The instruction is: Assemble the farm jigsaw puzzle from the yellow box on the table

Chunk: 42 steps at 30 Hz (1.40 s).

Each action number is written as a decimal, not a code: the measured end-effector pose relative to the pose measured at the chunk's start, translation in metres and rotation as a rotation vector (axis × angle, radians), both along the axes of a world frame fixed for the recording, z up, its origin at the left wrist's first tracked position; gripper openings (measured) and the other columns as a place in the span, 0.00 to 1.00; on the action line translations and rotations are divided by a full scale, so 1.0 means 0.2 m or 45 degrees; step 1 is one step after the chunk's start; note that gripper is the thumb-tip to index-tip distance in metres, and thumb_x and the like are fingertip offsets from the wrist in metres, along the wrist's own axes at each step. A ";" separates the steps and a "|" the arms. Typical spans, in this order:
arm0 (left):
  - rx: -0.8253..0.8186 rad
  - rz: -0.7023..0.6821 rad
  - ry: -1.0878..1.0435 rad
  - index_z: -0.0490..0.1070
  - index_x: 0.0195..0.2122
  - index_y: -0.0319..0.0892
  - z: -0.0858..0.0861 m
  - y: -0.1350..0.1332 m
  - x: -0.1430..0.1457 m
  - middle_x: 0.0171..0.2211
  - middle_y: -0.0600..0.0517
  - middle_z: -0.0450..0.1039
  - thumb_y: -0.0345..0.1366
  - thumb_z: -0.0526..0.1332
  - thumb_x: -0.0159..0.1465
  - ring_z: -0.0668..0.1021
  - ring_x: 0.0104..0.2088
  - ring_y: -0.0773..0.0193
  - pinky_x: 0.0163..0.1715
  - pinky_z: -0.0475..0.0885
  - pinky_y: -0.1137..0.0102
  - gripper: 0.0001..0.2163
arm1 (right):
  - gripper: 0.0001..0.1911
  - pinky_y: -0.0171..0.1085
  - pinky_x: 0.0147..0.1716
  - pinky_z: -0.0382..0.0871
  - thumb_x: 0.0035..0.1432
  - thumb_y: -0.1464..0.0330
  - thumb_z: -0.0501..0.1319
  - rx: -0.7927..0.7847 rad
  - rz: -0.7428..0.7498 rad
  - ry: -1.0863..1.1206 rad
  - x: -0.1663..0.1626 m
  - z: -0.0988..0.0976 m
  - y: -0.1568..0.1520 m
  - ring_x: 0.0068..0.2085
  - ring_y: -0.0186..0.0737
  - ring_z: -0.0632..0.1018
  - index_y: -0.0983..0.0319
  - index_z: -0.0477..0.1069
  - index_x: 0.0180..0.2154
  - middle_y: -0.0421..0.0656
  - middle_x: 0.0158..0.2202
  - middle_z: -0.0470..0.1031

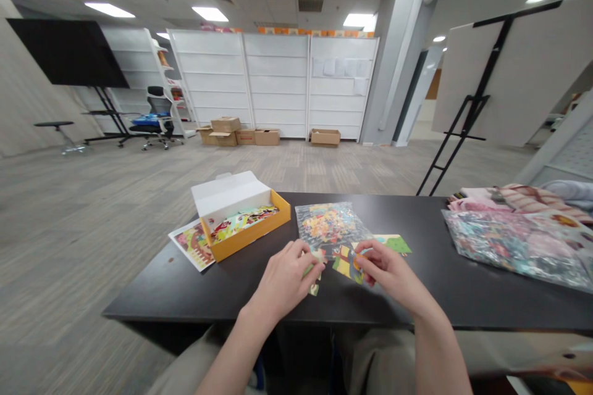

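Head view: on a black rectangular desk [208, 297], the left hand [291, 266] has its thumb and fingers closed on a pale-green cardboard puzzle piece [314, 289], partly hidden; its visible end points toward the person, its long axis running roughly near to far. The right hand [386, 266] pinches, by thumb and fingertips, the right side of a yellow, grey and green printed puzzle section [343, 261]. This section slants down from upper left to lower right, but the fingers cover too much to tell its long axis.

Just behind the right hand lies a flat green-and-cream printed strip [397, 244], its long axis running left to right. Beyond the hands rests a clear plastic bag of multicoloured puzzle pieces [327, 222]. To the left, an open yellow cardboard box with a white lid [252, 242] sits angled, partly over a colourful printed sheet [191, 245].
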State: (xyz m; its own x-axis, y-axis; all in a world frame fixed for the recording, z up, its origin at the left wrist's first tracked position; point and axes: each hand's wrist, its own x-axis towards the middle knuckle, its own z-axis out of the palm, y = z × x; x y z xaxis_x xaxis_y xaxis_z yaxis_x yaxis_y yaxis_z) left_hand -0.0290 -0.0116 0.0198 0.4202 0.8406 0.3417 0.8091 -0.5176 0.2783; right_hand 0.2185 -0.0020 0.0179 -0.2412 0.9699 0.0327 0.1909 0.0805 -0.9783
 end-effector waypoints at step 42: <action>-0.018 0.227 -0.103 0.68 0.48 0.43 0.00 0.03 0.02 0.47 0.47 0.73 0.35 0.54 0.70 0.76 0.46 0.55 0.48 0.72 0.60 0.08 | 0.18 0.41 0.39 0.75 0.60 0.54 0.62 0.204 -0.113 0.051 -0.15 -0.07 0.13 0.39 0.43 0.80 0.60 0.75 0.43 0.48 0.43 0.80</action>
